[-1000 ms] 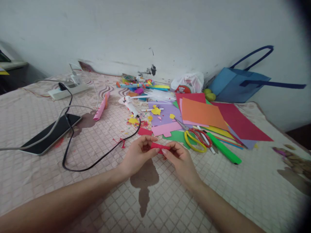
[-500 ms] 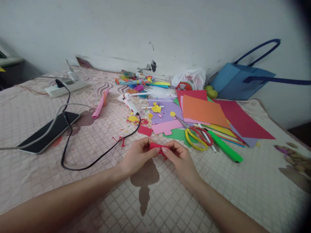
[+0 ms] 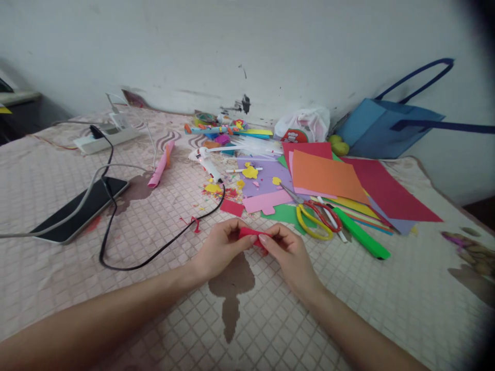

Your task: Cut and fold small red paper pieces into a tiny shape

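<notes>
Between my two hands is a small piece of red paper (image 3: pixel 252 233), pinched at both ends just above the checked tablecloth (image 3: pixel 270 314). My left hand (image 3: pixel 226 245) is closed on its left end, thumb in front. From the other side, my right hand (image 3: pixel 286 248) grips the right end, its thumb close to the left one. The fingers behind the paper are partly hidden. A flat red paper scrap (image 3: pixel 232 207) lies just beyond my left hand. Scissors (image 3: pixel 315 219) with red and yellow handles rest beyond my right hand, beside a green box cutter (image 3: pixel 361 234).
A white glue gun (image 3: pixel 207 164) trails a black cord across the cloth. Coloured sheets, topped by an orange sheet (image 3: pixel 328 175), are piled to the right. At left are a tablet (image 3: pixel 79 211), a power strip (image 3: pixel 106 140) and a pink paper roll (image 3: pixel 161 164). A blue bag (image 3: pixel 386 129) leans at the wall.
Both hands keep their pinch on the red paper, which tilts slightly down to the right. The whole view has shifted a little; nothing else has visibly moved.
</notes>
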### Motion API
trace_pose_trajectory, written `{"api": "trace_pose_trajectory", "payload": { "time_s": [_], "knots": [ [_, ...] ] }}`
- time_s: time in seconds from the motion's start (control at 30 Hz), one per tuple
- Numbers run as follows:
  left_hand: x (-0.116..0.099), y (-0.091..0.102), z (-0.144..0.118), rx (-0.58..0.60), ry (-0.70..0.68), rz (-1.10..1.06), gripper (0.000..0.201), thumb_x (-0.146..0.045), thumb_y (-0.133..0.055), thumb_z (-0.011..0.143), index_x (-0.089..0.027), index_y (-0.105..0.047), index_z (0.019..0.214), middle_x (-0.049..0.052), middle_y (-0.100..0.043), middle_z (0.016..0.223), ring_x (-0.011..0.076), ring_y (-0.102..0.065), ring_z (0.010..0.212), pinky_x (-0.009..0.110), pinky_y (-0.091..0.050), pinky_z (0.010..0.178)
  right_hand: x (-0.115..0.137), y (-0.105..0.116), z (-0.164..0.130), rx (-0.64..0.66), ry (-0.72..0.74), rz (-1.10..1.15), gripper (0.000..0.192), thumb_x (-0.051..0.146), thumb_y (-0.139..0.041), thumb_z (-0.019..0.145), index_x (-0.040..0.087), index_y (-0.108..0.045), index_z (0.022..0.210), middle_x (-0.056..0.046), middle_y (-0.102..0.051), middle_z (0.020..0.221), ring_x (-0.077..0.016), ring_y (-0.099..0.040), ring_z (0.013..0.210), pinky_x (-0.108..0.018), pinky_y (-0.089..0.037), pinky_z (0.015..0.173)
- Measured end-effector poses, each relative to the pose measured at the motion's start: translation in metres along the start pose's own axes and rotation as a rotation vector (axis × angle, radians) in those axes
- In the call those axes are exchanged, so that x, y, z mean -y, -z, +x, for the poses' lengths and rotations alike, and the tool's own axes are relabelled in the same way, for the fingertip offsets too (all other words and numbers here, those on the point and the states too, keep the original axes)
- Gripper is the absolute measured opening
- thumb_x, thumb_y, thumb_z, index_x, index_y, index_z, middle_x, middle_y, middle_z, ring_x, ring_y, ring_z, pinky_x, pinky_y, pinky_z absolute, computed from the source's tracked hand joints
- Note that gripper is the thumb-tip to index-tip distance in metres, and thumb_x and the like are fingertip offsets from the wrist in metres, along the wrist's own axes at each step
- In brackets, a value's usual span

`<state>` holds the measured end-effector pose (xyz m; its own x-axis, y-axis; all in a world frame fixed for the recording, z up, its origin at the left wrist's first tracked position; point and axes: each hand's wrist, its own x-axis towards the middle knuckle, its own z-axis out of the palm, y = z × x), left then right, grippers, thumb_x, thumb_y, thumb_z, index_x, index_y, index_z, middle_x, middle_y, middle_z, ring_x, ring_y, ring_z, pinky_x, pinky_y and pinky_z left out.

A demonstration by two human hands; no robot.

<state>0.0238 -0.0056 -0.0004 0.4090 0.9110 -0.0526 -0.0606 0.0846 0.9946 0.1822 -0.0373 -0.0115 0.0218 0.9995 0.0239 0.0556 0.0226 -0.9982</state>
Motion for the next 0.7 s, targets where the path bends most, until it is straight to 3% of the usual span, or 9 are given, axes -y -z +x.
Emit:
{"api": "trace_pose_trajectory", "payload": {
  "time_s": [0.7],
  "knots": [
    [0.0019,0.0015,0.0011,-0.037,-0.021,0.079,0.021,-0.033,-0.063,0.077,-0.013,-0.059,0.073,0.001,-0.056,0.067,0.0111,-0.050,0.062,0.022,-0.040,0.058,0.0000,0.0013,-0.0001,-0.030,0.046,-0.093,0.013,0.030,-0.062,0.080,0.020,-0.058,0.072,0.003,-0.053,0.064,-0.0123,-0.047,0.057,-0.024,-0.038,0.053]
  ]
}}
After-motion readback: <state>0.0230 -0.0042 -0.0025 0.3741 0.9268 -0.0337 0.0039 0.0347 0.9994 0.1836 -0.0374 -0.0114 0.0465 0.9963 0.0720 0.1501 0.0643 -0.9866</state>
